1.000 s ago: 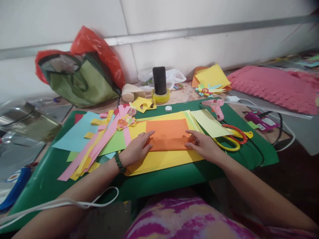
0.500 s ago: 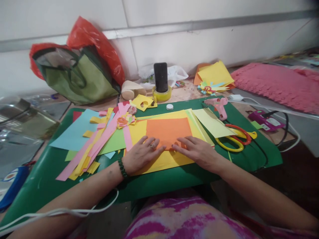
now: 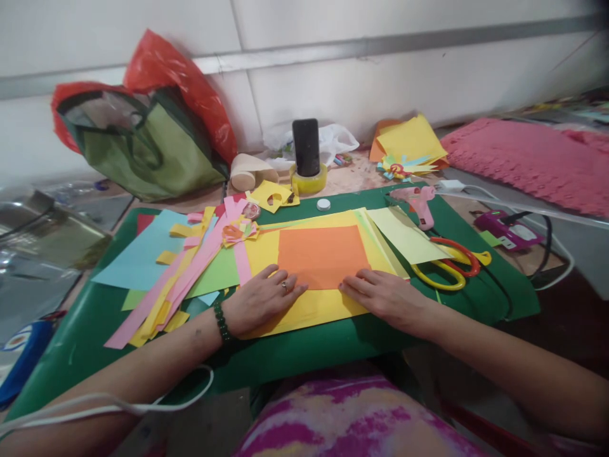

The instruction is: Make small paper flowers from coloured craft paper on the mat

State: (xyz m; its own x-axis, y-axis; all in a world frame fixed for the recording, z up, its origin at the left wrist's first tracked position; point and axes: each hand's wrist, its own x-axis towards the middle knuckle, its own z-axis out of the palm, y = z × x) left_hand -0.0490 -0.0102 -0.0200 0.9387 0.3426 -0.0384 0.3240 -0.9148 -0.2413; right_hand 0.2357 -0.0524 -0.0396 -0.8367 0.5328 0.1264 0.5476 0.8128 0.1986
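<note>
An orange sheet of paper (image 3: 323, 257) lies flat on larger yellow sheets (image 3: 314, 311). My left hand (image 3: 264, 297) rests palm down at its near left corner, fingers stretched out. At the near right corner lies my right hand (image 3: 387, 295), also palm down, with its fingertips on the paper's edge. Both hands press from above rather than grasp. Left of the sheets are pink paper strips (image 3: 202, 257), yellow strips (image 3: 164, 304) and a paper flower (image 3: 239, 232). To the right, a pale yellow sheet (image 3: 404, 235) partly covers scissors with yellow and red handles (image 3: 450, 277).
A green mat (image 3: 304, 355) covers the table. A pink glue gun (image 3: 419, 204) lies at the right, near a purple power adapter (image 3: 509, 228) with cables. Behind stand a phone (image 3: 306, 147) in a tape roll (image 3: 309, 181) and a green bag (image 3: 157, 149).
My hands have moved apart along the orange sheet's near edge, the left one leftward and the right one rightward. The sheet now lies more exposed between them.
</note>
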